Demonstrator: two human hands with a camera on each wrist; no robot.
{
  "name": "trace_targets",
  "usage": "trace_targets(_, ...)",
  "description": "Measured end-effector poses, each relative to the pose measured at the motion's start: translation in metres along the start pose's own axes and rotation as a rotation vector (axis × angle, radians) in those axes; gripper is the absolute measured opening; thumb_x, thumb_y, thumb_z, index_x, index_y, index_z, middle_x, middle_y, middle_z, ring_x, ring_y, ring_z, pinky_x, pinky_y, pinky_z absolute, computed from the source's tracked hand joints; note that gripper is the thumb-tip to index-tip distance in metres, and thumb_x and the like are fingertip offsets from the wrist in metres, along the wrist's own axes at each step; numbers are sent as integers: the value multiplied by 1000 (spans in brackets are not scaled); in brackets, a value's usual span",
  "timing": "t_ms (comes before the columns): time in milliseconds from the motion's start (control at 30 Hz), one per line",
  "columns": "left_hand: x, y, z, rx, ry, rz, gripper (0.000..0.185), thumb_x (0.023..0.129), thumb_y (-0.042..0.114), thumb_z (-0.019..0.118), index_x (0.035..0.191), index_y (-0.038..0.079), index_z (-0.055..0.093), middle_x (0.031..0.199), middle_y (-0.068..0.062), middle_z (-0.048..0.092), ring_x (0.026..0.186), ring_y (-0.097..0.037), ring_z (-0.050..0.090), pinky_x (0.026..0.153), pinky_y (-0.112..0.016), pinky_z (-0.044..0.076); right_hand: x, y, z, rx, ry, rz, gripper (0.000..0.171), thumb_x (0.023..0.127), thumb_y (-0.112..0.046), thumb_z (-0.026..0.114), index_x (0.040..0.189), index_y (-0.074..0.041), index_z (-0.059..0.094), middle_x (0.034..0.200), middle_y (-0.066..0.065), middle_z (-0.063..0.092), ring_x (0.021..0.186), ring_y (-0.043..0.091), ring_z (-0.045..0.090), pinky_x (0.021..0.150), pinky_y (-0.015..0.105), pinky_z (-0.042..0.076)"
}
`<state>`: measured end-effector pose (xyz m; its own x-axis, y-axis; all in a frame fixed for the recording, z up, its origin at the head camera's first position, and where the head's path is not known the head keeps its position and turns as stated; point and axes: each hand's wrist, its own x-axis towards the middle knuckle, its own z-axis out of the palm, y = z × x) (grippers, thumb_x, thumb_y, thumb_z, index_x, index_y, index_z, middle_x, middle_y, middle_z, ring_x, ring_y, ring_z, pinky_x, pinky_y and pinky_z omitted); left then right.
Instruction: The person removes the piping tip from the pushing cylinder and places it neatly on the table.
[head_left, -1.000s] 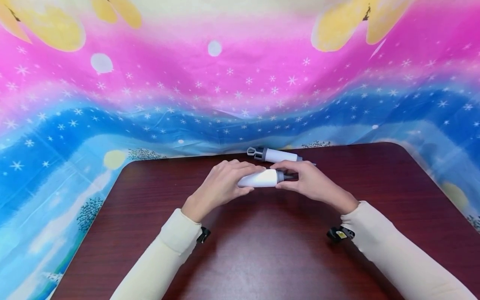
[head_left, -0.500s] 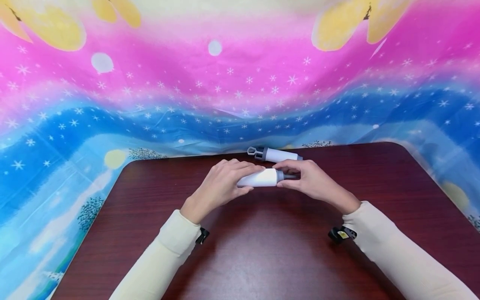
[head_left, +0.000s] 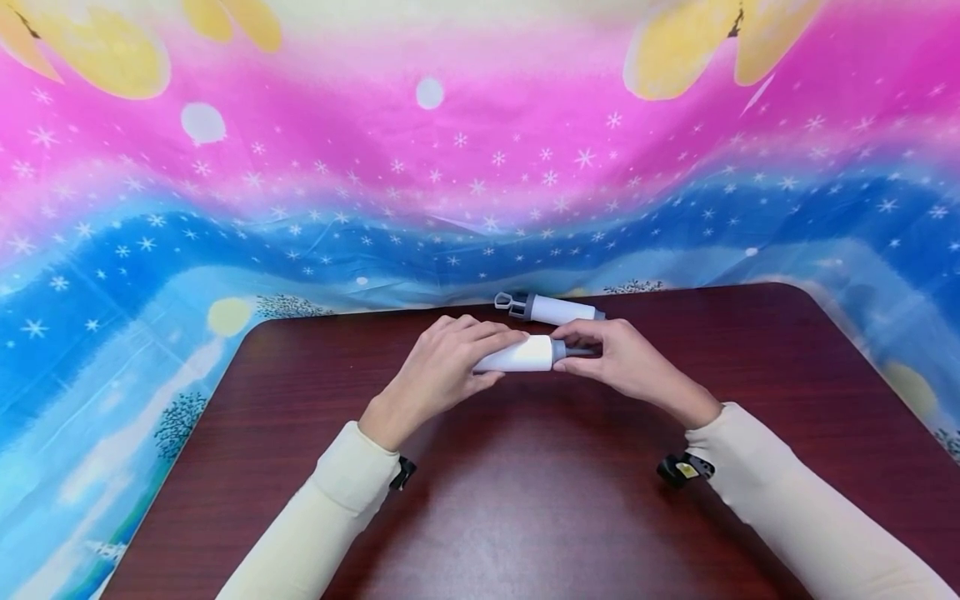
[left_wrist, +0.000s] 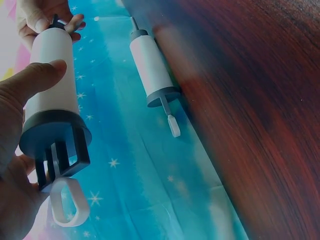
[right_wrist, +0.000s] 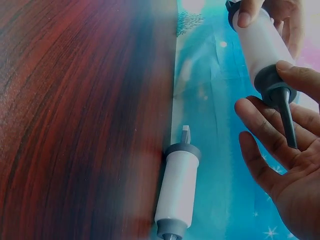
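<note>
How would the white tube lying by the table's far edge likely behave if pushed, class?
The white tube would probably roll, since its body is round, and might veer, as the grey collar near its loop handle is wider than the body. It seems stiff: its sides look straight, without sag.

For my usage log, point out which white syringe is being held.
The nearer syringe, held by the left hand and right hand; the other syringe lies untouched at the back of the table.
</note>
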<state>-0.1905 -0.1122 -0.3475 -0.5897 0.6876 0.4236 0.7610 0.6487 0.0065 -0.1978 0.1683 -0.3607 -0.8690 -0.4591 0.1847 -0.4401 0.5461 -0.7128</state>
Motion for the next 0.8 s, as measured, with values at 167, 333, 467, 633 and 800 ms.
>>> trace_targets(167, 1, 0, 0, -28, -26, -23, 60, 85, 30, 89, 141, 28, 67, 132, 4, 73, 109, -20, 67, 94, -38, 53, 0, 1, 1, 4, 5, 5, 28, 93, -16, 80, 120, -8, 75, 111, 9, 78, 100, 22, 74, 90, 44, 60)
trace_targets(333, 0, -1, -3, -89, -68, -66, 59, 87, 32, 88, 142, 28, 67, 132, 4, 73, 108, -18, 67, 91, -37, 54, 0, 1, 4, 31, 9, -2, 26, 93, -13, 80, 118, -8, 76, 110, 10, 78, 100, 23, 74, 88, 42, 61)
trace_targets(467, -2, -2, -5, -154, -98, -101, 57, 88, 30, 87, 142, 28, 67, 134, 6, 73, 109, -17, 67, 90, -36, 52, -1, -1, 5, 41, 4, -1, 26, 93, -15, 80, 117, -7, 76, 111, 12, 78, 101, 24, 74, 88, 43, 62)
trace_targets(633, 1, -3, -6, -217, -125, -103, 56, 90, 29, 85, 143, 26, 67, 136, 5, 72, 113, -17, 66, 95, -39, 51, -3, -2, 4, 36, 12, 3, 25, 92, -13, 81, 116, -7, 76, 111, 12, 78, 101, 25, 75, 87, 44, 63)
trace_targets(800, 2, -4, -7, -245, -152, -113, 56, 90, 27, 85, 143, 24, 67, 137, 4, 71, 117, -18, 66, 99, -41, 51, -3, -2, 5, 19, 14, -22, 27, 92, -13, 81, 117, -5, 76, 109, 12, 79, 99, 24, 76, 85, 41, 63)
